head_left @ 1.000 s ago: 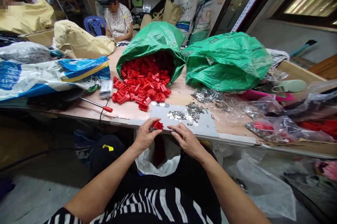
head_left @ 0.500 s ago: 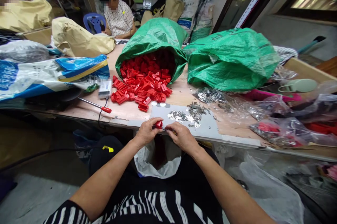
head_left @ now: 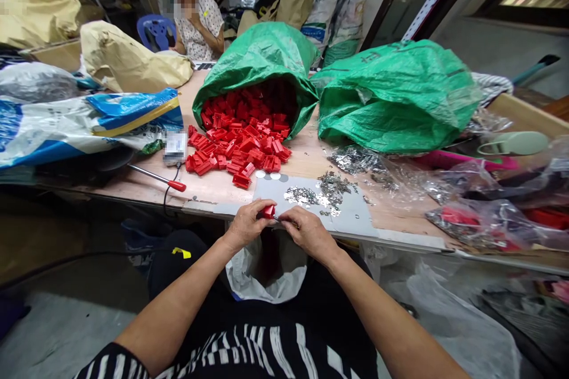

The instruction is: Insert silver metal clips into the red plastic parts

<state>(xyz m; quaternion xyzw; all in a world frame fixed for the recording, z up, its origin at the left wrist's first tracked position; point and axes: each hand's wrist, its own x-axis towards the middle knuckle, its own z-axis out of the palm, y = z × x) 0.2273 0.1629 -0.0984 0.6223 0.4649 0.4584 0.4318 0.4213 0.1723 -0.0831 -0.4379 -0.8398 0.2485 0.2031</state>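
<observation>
Between the thumb and fingers of my left hand [head_left: 245, 225] is a small red plastic part [head_left: 268, 212]. My right hand [head_left: 306, 229] pinches a thin metal tool [head_left: 277, 219] whose shaft meets the red part; most of the tool is hidden in the fingers. Both hands are over the table's front edge, above an open white bag [head_left: 284, 287] at my lap. Beyond them, a heap of similar red plastic parts [head_left: 240, 147] spills from a green sack [head_left: 262, 56]. Small metal pieces [head_left: 331, 189] lie scattered on a grey sheet [head_left: 355, 216] ahead of my right hand.
Another green sack [head_left: 395, 100] lies at the right, near clear plastic bags [head_left: 484, 222] and a pale green cup [head_left: 515, 143]. At the left are a blue-white bag [head_left: 66, 124] and a red-handled rod [head_left: 175, 185]. A person [head_left: 200, 17] sits across the table.
The view has shifted slightly. My hands hold nearly the same pose with the red part and metal tool. The person across has raised a hand toward the head.
</observation>
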